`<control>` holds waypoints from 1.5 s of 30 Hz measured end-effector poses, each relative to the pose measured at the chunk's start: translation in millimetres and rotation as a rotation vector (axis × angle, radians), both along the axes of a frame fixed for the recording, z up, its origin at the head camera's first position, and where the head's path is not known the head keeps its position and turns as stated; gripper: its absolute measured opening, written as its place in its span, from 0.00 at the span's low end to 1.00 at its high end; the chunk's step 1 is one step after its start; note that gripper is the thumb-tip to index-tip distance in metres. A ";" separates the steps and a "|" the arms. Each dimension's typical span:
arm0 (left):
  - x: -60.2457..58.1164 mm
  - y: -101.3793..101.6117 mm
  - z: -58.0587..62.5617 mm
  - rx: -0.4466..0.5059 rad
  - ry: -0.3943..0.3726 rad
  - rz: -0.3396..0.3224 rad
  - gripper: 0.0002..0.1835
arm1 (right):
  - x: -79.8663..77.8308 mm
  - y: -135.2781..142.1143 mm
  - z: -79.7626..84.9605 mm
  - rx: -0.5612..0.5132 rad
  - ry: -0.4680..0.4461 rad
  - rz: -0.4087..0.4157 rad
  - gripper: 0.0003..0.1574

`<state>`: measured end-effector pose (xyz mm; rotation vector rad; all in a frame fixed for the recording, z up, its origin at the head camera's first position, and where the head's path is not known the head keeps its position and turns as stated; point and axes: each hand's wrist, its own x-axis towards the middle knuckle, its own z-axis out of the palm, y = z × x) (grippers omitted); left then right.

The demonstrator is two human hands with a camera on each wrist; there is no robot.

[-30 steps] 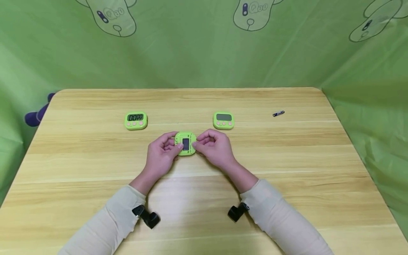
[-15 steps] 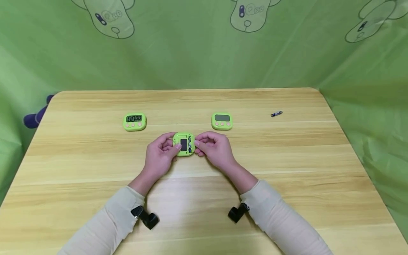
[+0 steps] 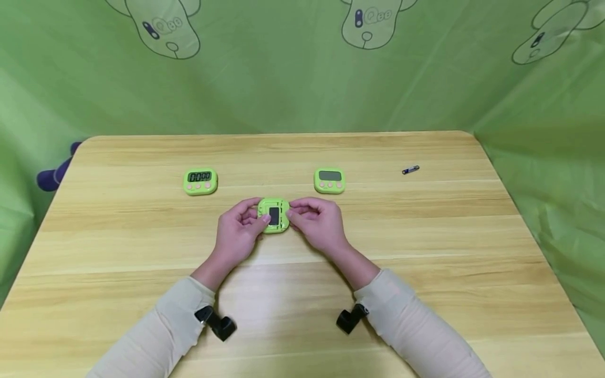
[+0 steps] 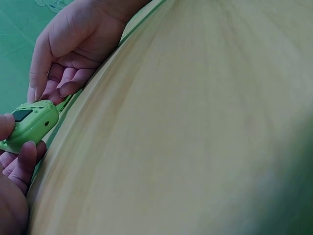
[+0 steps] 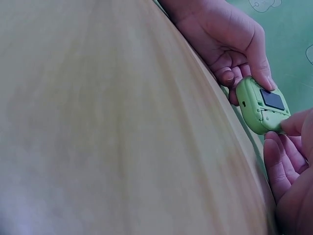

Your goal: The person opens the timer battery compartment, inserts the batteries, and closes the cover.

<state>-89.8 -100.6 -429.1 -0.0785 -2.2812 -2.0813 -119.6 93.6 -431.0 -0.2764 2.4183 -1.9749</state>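
Note:
My left hand grips a green digital timer by its left side, back face up, thumb across a dark rectangle on the back. With thumb and curled fingers my right hand holds a small green battery cover at the timer's right end. In the right wrist view the cover lies over the battery slot, with a gap showing along its edge and the thumb on top. The left wrist view shows the timer held between both hands. The timer's front is hidden.
On the wooden table, a timer reading zeros stands back left. A timer with a blank screen lies beyond my right hand. Farther right is a small battery. Green cloth hangs behind the table.
Half a second ago the slot with a battery in it lay uncovered and the cover was off to its right; now my right hand has brought the cover back over the slot.

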 end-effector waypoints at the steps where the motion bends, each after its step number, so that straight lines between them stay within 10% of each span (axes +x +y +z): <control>1: 1.3 0.6 4.3 -0.005 0.003 0.000 0.20 | 0.0 -0.1 0.2 0.002 0.000 -0.002 0.10; 6: 7.1 2.1 21.3 -0.012 0.024 -0.001 0.19 | 0.0 -0.8 1.4 -0.004 -0.004 -0.007 0.09; 22: 8.6 2.6 23.5 -0.025 0.030 0.006 0.19 | 0.3 -1.3 3.2 -0.010 -0.025 -0.014 0.07; 35: -3.2 -0.9 -14.3 -0.004 0.067 0.026 0.19 | 2.9 -6.2 -0.6 -0.085 0.022 0.016 0.06; 45: -2.9 -5.1 -13.0 0.083 0.033 -0.021 0.19 | -9.7 5.3 8.7 -0.089 -0.299 0.187 0.21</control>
